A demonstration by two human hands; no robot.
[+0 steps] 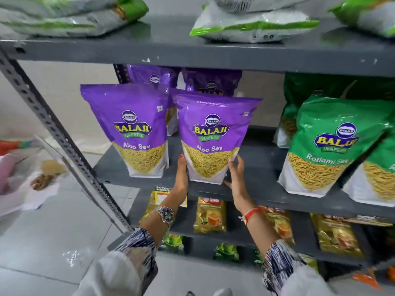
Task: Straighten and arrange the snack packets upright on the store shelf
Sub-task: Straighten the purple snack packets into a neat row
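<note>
Down at the bottom of the view there are two patterned sleeves, a watch (166, 214) on the left wrist and a red thread (252, 214) on the right one. Just past them, the left hand (181, 176) and right hand (237, 178) are cupped around the base of a purple Aloo Sev pouch (213, 133), one on each side. Left fingers look pressed together flat against the pouch's lower left edge, right fingers are a bit spread with the tips touching its lower right corner. The pouch stands upright near the front edge of the grey middle shelf (260, 165), and its clear window shows thin yellow sev filling the bottom half. Just to its left, a second purple pouch (132, 129) stands upright too, same yellow sev in the window, slightly apart from the held one. Behind these two there are more purple pouches (211, 84), mostly hidden. Off to the right on the same shelf are green Ratlami Sev pouches (333, 146), leaning a little, with thicker yellow sev showing. Below, the lower shelf has gold tea packets (210, 215), contents can't be made out. Up top, white and green bags (252, 24) lie flat on the upper shelf.
</note>
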